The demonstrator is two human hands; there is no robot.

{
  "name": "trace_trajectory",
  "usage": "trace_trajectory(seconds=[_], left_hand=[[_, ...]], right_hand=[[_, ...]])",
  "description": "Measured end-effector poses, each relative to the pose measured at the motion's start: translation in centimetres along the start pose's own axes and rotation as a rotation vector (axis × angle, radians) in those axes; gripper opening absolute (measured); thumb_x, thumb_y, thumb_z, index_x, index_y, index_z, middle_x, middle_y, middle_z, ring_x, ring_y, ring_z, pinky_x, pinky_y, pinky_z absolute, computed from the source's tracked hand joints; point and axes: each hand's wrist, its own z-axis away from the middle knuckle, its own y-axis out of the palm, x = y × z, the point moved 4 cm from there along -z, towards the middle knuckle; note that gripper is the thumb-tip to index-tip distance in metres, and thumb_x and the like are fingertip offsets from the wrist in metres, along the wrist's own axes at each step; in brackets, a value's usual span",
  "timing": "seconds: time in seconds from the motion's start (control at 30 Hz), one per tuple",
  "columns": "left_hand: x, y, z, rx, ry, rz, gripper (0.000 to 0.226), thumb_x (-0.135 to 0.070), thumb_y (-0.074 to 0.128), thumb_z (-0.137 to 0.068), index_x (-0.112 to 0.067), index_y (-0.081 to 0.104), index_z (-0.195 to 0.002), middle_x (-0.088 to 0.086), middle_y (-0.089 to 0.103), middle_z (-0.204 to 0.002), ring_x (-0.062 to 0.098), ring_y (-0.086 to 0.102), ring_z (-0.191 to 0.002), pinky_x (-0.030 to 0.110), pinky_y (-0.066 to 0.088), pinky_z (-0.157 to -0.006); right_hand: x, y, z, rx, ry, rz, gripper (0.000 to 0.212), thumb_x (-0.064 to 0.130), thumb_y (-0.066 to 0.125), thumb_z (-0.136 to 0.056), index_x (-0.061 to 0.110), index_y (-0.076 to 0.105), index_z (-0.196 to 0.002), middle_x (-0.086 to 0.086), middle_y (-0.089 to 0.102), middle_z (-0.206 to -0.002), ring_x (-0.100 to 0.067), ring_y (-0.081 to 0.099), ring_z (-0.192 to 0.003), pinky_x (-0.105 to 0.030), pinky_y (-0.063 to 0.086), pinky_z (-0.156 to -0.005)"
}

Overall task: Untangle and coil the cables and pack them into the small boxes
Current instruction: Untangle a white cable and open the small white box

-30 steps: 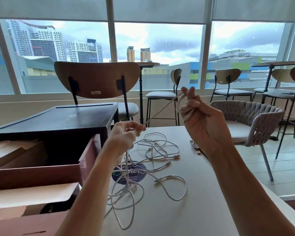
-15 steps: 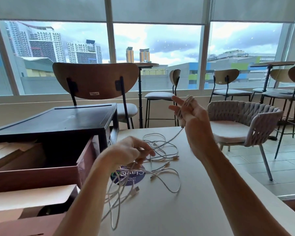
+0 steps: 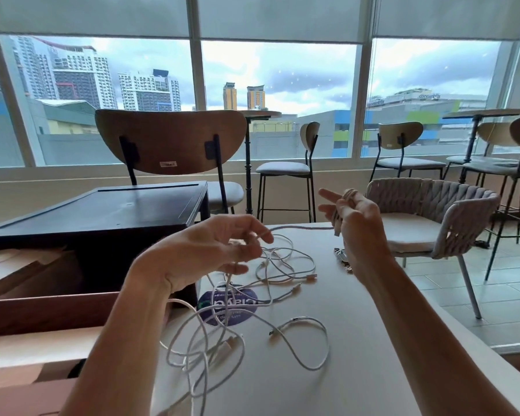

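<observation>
**A:** Where was the cable in relation to the fingers?

**B:** It was stretched in the air between the two hands. The left hand pinched it at the fingertips, and the other fingers of this hand were curled loosely under it. From there it ran to the right hand, where it was already wound into a coil around the fingers. The loose end of the coil hung down beside the palm.

**A:** Were the right fingers closed?

**B:** Not all. Two fingers pointed out straight toward the left, a little apart. How the thumb pressed on the coil, I could not tell.

**A:** How many cables did you count?

**B:** One in the hands. The rest was a white tangle on the table, below and between the hands. I counted four plug ends in it, but the number of cables I could not tell. Some loops lay over a round blue sticker.

**A:** And the boxes?

**B:** Brown cardboard boxes stood at the left edge, near a black box. How many they were was not clear.

**A:** How were the arms held?

**B:** Both forearms were raised from the table. The left palm was turned up, and the right hand was higher, with its back toward the camera.
</observation>
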Motion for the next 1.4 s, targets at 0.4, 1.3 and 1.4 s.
trace_trajectory(seconds=[0.4, 1.3, 1.4], left_hand=[[-2.6, -0.6, -0.7, -0.635, 0.467, 0.502, 0.017, -0.01, 0.061, -0.092, -0.02, 0.069, -0.104, -0.007, 0.075, -0.089, 0.0, 0.063, -0.086, 0.028, 0.038, -0.077], [-0.8, -1.8, -1.0, -0.868, 0.506, 0.237, 0.007, -0.022, 0.074, -0.083, -0.02, 0.069, -0.088, -0.012, 0.072, -0.078, 0.0, 0.067, -0.079, 0.015, 0.05, -0.076], [-0.2, -1.0, -1.6, -0.731, 0.425, 0.051, 0.015, -0.026, 0.074, -0.082, -0.019, 0.07, -0.095, -0.005, 0.074, -0.087, 0.002, 0.069, -0.084, 0.014, 0.052, -0.077]], right_hand=[[-0.2, 2.4, 1.4, 0.512, 0.263, -0.054, 0.025, 0.0, 0.034, -0.103, -0.01, 0.052, -0.117, -0.018, 0.071, -0.112, -0.018, 0.067, -0.09, -0.027, 0.048, -0.081], [3.1, 2.2, 4.0, 1.117, 0.142, -0.53, 0.044, 0.016, 0.048, -0.102, -0.012, 0.045, -0.136, 0.004, 0.057, -0.073, -0.006, 0.055, -0.066, -0.024, 0.048, -0.072], [3.4, 2.2, 3.2, 1.032, 0.102, -0.624, 0.043, 0.017, 0.052, -0.101, -0.009, 0.048, -0.135, 0.006, 0.054, -0.071, -0.004, 0.052, -0.063, -0.026, 0.049, -0.073]])
